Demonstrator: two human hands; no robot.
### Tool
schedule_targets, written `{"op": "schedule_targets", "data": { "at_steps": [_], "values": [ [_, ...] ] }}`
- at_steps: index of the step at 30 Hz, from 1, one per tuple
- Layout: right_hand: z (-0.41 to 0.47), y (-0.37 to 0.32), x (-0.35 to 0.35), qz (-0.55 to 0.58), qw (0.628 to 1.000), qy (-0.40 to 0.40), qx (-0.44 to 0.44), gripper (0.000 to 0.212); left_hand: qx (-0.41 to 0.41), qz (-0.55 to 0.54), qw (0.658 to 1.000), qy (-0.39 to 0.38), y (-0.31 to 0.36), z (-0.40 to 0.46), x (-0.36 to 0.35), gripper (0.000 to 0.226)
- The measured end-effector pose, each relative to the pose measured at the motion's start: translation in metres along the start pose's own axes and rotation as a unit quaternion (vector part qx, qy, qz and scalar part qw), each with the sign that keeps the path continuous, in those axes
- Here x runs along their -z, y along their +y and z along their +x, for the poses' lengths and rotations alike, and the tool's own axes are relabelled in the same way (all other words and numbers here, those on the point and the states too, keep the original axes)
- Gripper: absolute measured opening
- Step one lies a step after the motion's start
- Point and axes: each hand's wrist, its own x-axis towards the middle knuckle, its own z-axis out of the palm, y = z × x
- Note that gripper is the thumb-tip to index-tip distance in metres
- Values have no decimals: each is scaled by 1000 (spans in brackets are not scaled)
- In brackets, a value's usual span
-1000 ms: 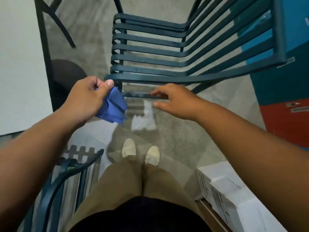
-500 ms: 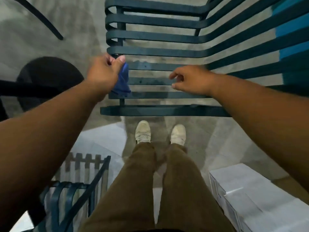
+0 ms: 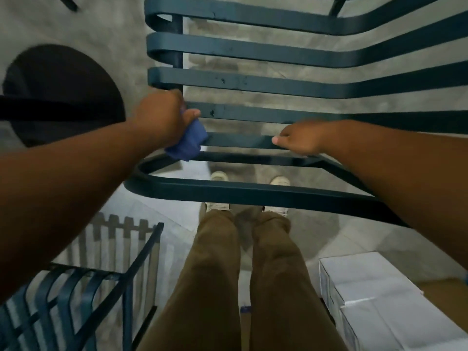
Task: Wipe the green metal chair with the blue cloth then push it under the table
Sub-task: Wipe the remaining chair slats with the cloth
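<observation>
Closest to me, below both hands, I see the legs in brown trousers [image 3: 217, 279] and the pale shoes [image 3: 219, 176], partly hidden behind the lowest bar of the chair. Below the left arm, at the bottom left corner, stands a second slatted chair [image 3: 76, 295]. Below the right arm, bottom right, there is a white box [image 3: 374, 300] on the floor.

Then the hands. The left hand [image 3: 162, 115] is clenched around the blue cloth [image 3: 188, 144]; the cloth hangs out under the fist and touches the left end of a slat, approx. where the slat bends. The right hand [image 3: 301, 140] lies on a slat to the right of the cloth, thumb pointing left. Its fingers go over the far side of the slat, so I cannot tell if they grip it or only rest there.

The green chair [image 3: 253, 82] is directly under and beyond both hands, its slats running left to right, w/ grey floor visible between them.

Further left of the left hand, a dark round shape [image 3: 63, 95] lies on the floor; what it is I cannot tell.
</observation>
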Motion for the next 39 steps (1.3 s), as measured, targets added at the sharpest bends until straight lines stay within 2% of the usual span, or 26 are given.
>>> {"op": "schedule_targets", "data": {
  "at_steps": [1, 2, 3, 5, 6, 8, 10, 12, 14, 18, 21, 23, 27, 32, 35, 37, 39],
  "values": [
    [4, -1, -3, 6, 1000, -3, 1, 66, -3, -74, 985, -155, 9, 4, -10, 48],
    [8, -3, -7, 11, 1000, -3, 3, 63, -24, -105, 974, -199, 14, 11, -22, 64],
    [11, -4, -11, 15, 1000, -1, 5, 60, -4, -92, 985, -149, 19, 15, -28, 69],
    [16, -5, -17, 20, 1000, 4, 14, 57, 34, -31, 998, 45, 29, 24, -41, 57],
    [17, -5, -18, 21, 1000, 6, 17, 56, 31, -48, 996, 64, 34, 30, -48, 52],
    [18, -6, -17, 20, 1000, 4, 16, 53, -36, -48, 998, 37, 47, 35, -60, 42],
    [18, -8, -16, 11, 1000, 1, 10, 46, -153, 43, 987, 19, 59, 29, -62, 31],
    [19, -9, -16, 1, 1000, 2, 10, 47, -259, 164, 952, 19, 57, 25, -61, 29],
    [18, -7, -17, 10, 1000, 8, 11, 52, -304, 238, 922, 12, 41, 17, -54, 31],
    [17, -3, -19, 20, 999, 22, 17, 58, -296, 314, 902, 6, -27, 1, -27, 32],
    [19, -3, -17, 23, 999, 13, 21, 60, -251, 252, 934, 26, -52, -8, -14, 26],
    [20, -3, -16, 23, 999, 8, 23, 60, -237, 235, 942, 40, -53, -6, -15, 25],
    [20, -2, -16, 23, 999, 2, 31, 60, -246, 194, 944, 102, -33, 9, -21, 20],
    [22, -5, -11, 10, 1000, 2, 27, 57, -307, 260, 912, 78, 46, 37, -51, 29],
    [14, -7, -6, -15, 999, 16, 30, 51, -286, 183, 931, 136, 43, 35, -38, 30],
    [4, -8, 1, -15, 997, 62, 46, 41, -245, 119, 946, 174, 15, 29, -15, 29],
    [-5, -8, 11, 55, 983, 166, 62, 31, -185, 100, 950, 231, -18, 23, 4, 27]
  ]
}}
